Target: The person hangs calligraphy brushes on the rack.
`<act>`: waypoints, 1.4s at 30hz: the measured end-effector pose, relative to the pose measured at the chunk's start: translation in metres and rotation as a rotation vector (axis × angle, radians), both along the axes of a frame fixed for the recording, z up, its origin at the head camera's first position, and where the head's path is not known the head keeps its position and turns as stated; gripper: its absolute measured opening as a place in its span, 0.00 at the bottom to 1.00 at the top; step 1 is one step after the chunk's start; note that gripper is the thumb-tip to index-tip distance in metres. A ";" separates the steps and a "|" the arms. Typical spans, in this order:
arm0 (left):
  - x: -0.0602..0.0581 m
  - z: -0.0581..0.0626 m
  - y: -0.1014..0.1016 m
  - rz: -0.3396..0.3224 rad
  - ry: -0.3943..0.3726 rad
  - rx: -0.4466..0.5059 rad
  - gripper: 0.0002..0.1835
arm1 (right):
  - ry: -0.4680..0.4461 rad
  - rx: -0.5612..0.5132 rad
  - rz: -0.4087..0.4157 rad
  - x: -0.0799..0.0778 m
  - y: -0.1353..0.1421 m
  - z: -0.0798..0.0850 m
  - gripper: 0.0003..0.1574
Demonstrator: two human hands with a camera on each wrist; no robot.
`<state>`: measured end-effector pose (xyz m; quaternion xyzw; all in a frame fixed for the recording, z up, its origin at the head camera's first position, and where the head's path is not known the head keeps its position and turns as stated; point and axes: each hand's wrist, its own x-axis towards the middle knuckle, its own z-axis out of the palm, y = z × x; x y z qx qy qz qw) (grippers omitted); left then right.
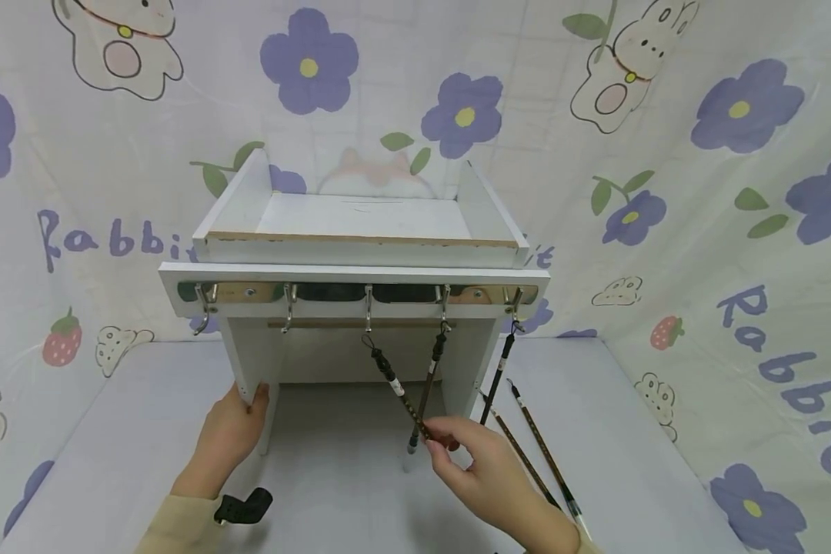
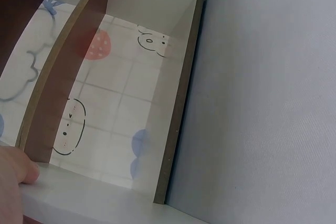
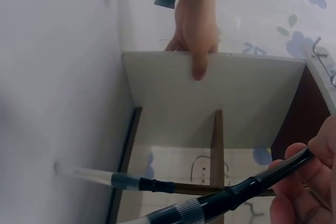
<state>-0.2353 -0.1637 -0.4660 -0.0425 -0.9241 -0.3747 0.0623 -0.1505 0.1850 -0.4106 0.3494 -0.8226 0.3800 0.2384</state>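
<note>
My right hand (image 1: 467, 465) pinches a dark calligraphy brush (image 1: 396, 387) by its handle. The brush slants up to the left, and its hanging loop (image 1: 368, 341) is just below the middle hook (image 1: 368, 306). In the right wrist view, the held brush (image 3: 262, 181) crosses in front of a hanging brush (image 3: 152, 185). My left hand (image 1: 230, 431) grips the side panel (image 1: 245, 354) of a white wooden shelf, with the thumb on its inner face. Two brushes hang from hooks: one brush (image 1: 435, 362) right of centre, another brush (image 1: 502, 369) at the far right.
Two more brushes, a near brush (image 1: 522, 454) and an outer brush (image 1: 547, 462), lie on the white table (image 1: 637, 477) right of the shelf. The metal hook rail (image 1: 332, 292) runs along the shelf's front. A cloth printed with flowers and rabbits (image 1: 388, 46) hangs behind.
</note>
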 end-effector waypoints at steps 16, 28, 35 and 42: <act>0.004 -0.002 -0.002 0.000 -0.002 0.016 0.33 | -0.083 -0.025 -0.056 -0.005 -0.008 0.002 0.13; 0.000 -0.001 -0.002 0.000 0.004 0.009 0.34 | -0.115 -0.024 -0.049 -0.002 -0.011 0.004 0.14; -0.001 0.000 -0.001 -0.006 0.022 0.004 0.33 | -0.089 -0.038 -0.038 -0.004 -0.012 0.003 0.14; -0.001 -0.001 -0.001 -0.004 0.030 0.001 0.33 | -0.092 -0.042 -0.037 -0.005 -0.011 0.002 0.12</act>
